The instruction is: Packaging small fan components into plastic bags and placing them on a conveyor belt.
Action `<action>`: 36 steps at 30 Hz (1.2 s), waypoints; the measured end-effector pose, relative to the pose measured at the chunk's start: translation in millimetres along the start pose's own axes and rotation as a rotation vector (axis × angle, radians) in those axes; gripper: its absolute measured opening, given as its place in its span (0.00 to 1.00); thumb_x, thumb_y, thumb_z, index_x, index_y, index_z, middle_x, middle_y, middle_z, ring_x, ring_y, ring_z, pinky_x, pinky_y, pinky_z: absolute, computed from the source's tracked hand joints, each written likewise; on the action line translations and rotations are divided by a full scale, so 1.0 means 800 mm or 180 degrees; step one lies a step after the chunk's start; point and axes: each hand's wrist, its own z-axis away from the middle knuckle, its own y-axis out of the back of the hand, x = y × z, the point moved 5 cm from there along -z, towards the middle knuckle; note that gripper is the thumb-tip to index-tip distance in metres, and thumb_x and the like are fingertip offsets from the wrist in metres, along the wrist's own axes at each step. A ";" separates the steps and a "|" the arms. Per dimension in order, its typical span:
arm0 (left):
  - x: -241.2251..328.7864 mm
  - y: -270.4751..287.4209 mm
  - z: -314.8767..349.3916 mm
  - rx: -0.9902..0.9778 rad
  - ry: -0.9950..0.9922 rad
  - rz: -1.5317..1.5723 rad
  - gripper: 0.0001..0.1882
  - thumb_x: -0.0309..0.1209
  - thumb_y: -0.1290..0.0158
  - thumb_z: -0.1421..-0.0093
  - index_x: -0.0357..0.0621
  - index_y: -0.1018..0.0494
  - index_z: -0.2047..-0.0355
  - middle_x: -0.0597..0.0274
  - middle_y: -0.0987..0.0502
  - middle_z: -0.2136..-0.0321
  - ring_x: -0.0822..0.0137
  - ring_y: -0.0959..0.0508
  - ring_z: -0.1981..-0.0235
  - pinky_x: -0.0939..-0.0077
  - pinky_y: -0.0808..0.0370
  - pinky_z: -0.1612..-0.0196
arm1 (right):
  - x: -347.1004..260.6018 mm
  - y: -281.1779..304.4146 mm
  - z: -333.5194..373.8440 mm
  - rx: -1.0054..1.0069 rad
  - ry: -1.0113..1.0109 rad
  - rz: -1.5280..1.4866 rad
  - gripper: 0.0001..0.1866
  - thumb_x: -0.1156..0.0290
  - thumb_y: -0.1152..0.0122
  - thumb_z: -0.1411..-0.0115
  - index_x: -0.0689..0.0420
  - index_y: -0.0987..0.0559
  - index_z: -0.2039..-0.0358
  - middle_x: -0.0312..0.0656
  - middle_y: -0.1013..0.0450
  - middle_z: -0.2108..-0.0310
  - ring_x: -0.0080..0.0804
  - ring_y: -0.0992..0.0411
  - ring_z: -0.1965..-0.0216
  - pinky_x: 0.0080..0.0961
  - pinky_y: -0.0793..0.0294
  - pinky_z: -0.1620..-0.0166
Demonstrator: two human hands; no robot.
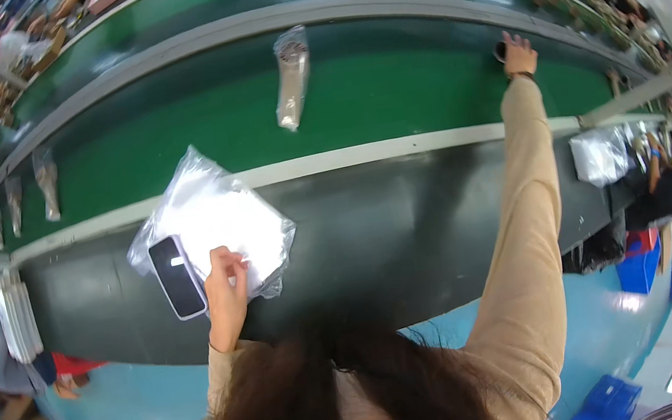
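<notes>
My left hand (227, 291) is over a stack of clear plastic bags (210, 207) on the dark worktop, with thumb and fingers pinched together at the stack's right part. A phone (178, 279) in a pale case lies at the stack's left edge, just left of that hand. Stretched far forward to the right, my right hand (520, 57) is over the green conveyor belt. Its fingers are around a small dark round object (501, 52), mostly hidden by the hand. Farther left on the belt lies a long beige item in a clear bag (293, 82).
More bagged items (47, 185) lie on the belt at the left. A pale rail (345, 157) divides belt from worktop (375, 239). A post (641, 97) and a clear plastic bundle (602, 155) stand at the right. Other people work along both sides.
</notes>
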 end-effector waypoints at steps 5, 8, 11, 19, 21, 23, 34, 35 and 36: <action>0.023 -0.003 -0.004 -0.0398 -0.0658 -0.0759 0.06 0.18 0.50 0.46 0.38 0.26 0.68 0.53 0.26 0.70 0.55 0.24 0.68 0.69 0.28 0.63 | 0.009 -0.047 -0.055 -0.1102 0.0638 -0.0362 0.24 0.57 0.46 0.41 0.37 0.31 0.43 0.44 0.33 0.46 0.45 0.31 0.46 0.43 0.28 0.49; 0.026 -0.005 -0.011 -0.0411 -0.0557 -0.0584 0.08 0.22 0.45 0.48 0.39 0.24 0.66 0.57 0.26 0.69 0.60 0.25 0.70 0.72 0.28 0.64 | 0.065 -0.077 -0.093 -0.1536 0.0832 -0.0509 0.30 0.62 0.33 0.52 0.42 0.29 0.46 0.47 0.31 0.49 0.50 0.34 0.45 0.41 0.30 0.47; 0.023 0.001 -0.009 -0.0046 -0.0638 -0.0731 0.10 0.21 0.45 0.48 0.40 0.24 0.64 0.58 0.27 0.67 0.61 0.26 0.69 0.72 0.28 0.63 | 0.011 -0.068 -0.114 -0.1463 0.1405 -0.0653 0.31 0.65 0.29 0.57 0.47 0.27 0.50 0.50 0.27 0.55 0.53 0.32 0.48 0.41 0.29 0.49; 0.032 0.011 -0.001 -0.0362 -0.0950 -0.0500 0.16 0.21 0.47 0.45 0.41 0.26 0.55 0.58 0.25 0.64 0.62 0.24 0.67 0.73 0.26 0.63 | 0.035 0.068 -0.050 -0.1098 0.1206 -0.2151 0.29 0.60 0.28 0.52 0.55 0.26 0.50 0.45 0.23 0.61 0.41 0.24 0.59 0.32 0.28 0.55; 0.029 0.008 -0.004 -0.0602 -0.0895 -0.0228 0.16 0.21 0.48 0.44 0.41 0.26 0.54 0.58 0.24 0.64 0.63 0.23 0.67 0.73 0.25 0.64 | 0.043 0.120 -0.010 -0.0835 0.1119 -0.3179 0.29 0.57 0.28 0.51 0.60 0.25 0.53 0.42 0.23 0.63 0.34 0.24 0.63 0.26 0.28 0.58; 0.017 0.014 -0.002 -0.0323 -0.0619 0.0217 0.15 0.20 0.49 0.43 0.41 0.27 0.54 0.58 0.22 0.66 0.65 0.21 0.68 0.74 0.24 0.66 | -0.009 0.211 0.056 -0.0521 0.0563 -0.4045 0.28 0.55 0.29 0.49 0.65 0.22 0.58 0.39 0.23 0.64 0.23 0.28 0.65 0.19 0.30 0.60; 0.006 0.020 -0.006 -0.0325 -0.1025 0.0200 0.09 0.22 0.47 0.42 0.38 0.24 0.60 0.58 0.20 0.65 0.65 0.19 0.66 0.73 0.22 0.62 | -0.243 0.406 0.449 -0.3553 -0.0764 -0.7661 0.29 0.60 0.49 0.38 0.68 0.34 0.44 0.55 0.29 0.53 0.49 0.26 0.55 0.36 0.21 0.55; 0.007 0.022 -0.004 -0.0302 -0.1025 0.0248 0.09 0.21 0.48 0.42 0.38 0.24 0.61 0.58 0.20 0.64 0.64 0.19 0.66 0.73 0.22 0.61 | -0.254 0.404 0.464 -0.3635 -0.0782 -0.7819 0.28 0.61 0.51 0.39 0.69 0.35 0.44 0.55 0.29 0.52 0.50 0.26 0.55 0.36 0.21 0.54; 0.010 0.023 -0.002 -0.0287 -0.1028 0.0250 0.09 0.21 0.48 0.42 0.38 0.24 0.61 0.58 0.20 0.64 0.64 0.19 0.66 0.73 0.22 0.61 | -0.259 0.411 0.475 -0.3228 -0.0754 -0.7673 0.27 0.61 0.50 0.38 0.67 0.35 0.44 0.53 0.31 0.50 0.46 0.27 0.54 0.36 0.22 0.53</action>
